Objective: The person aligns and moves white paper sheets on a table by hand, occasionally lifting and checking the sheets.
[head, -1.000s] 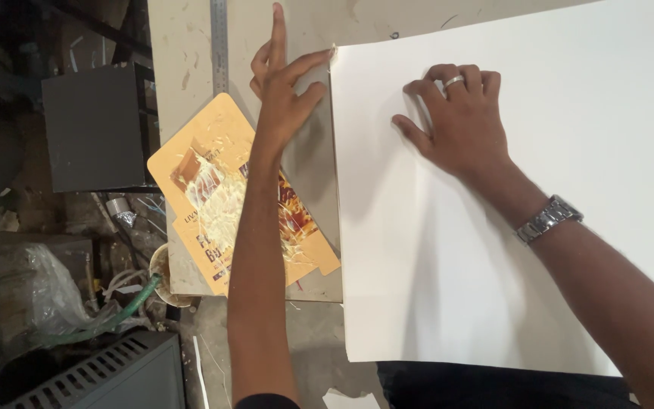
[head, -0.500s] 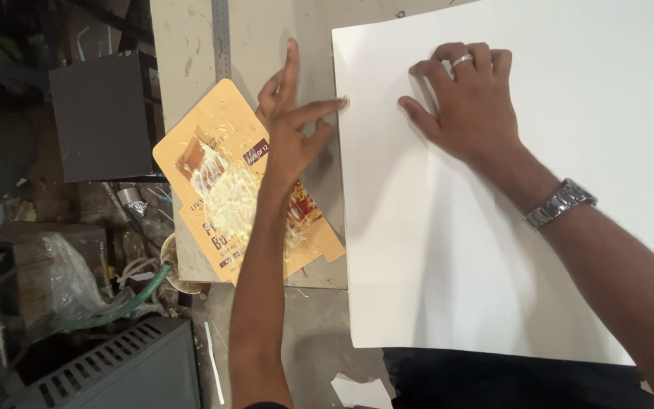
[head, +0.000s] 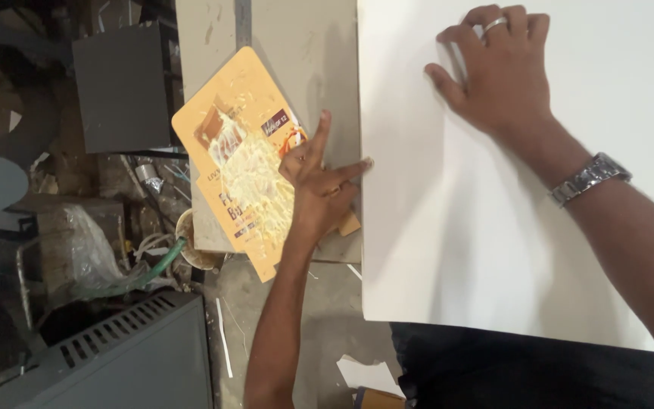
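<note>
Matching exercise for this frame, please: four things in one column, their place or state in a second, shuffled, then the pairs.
1. large white sheet
2. flattened orange printed carton
3. left hand
4. right hand

A. flat on the sheet, ring on one finger
B. smeared with pale glue
C. fingers spread, fingertip at the sheet's left edge
D. covers the table's right part

Pairs: 1-D, 2-B, 3-C, 4-A
</note>
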